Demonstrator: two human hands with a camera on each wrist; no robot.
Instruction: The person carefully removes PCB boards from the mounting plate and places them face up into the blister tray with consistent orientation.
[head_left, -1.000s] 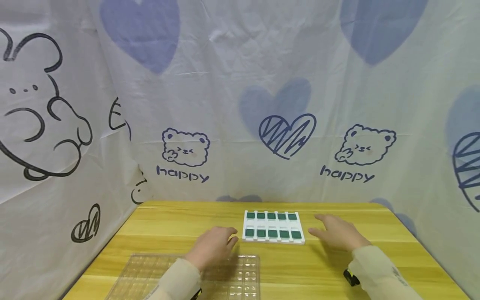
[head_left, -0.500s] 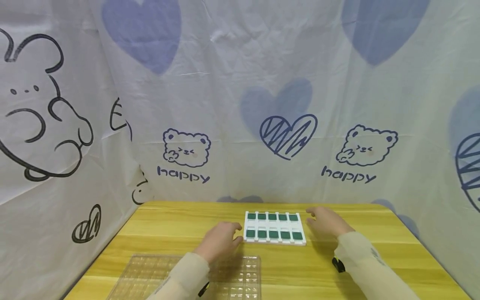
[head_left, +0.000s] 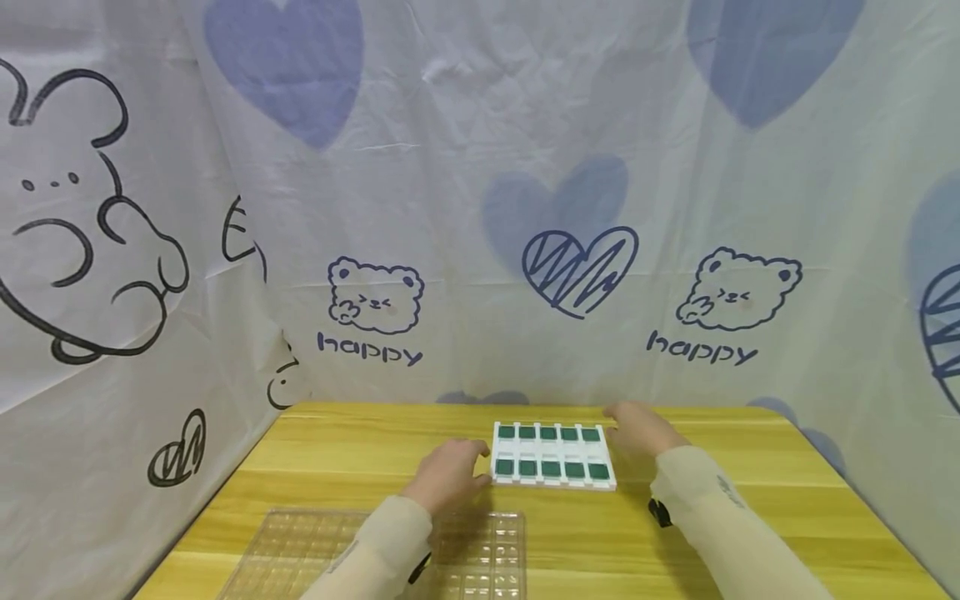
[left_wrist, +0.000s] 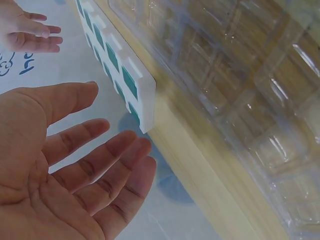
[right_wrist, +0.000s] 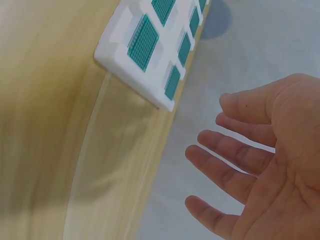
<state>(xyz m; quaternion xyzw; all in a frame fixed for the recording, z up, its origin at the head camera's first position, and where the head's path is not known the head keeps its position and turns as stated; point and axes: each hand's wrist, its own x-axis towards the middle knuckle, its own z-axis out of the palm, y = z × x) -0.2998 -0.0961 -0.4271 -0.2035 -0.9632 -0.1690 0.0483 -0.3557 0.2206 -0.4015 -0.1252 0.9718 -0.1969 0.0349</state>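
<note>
A white rack (head_left: 553, 451) holding two rows of green square pieces (head_left: 551, 469) lies flat near the back of the table. My left hand (head_left: 448, 475) is at its left end, fingertips close to the edge; the left wrist view shows the palm (left_wrist: 30, 165) with fingers spread and relaxed. On the other side my right hand (head_left: 643, 429) is by the rack's far right corner. In the right wrist view its fingers (right_wrist: 220, 170) are parted, with nothing between them and the rack's white end (right_wrist: 135, 75) a short way off.
A clear plastic tray (head_left: 510, 554) with many small compartments lies at the front left, partly under my left forearm. The wooden table (head_left: 600, 542) ends at the back against a white curtain (head_left: 465, 358) printed with hearts and bears.
My right hand has moved left and a little farther back, closer to the rack. My left hand has shifted slightly right and away from me, up to the rack's left end.
</note>
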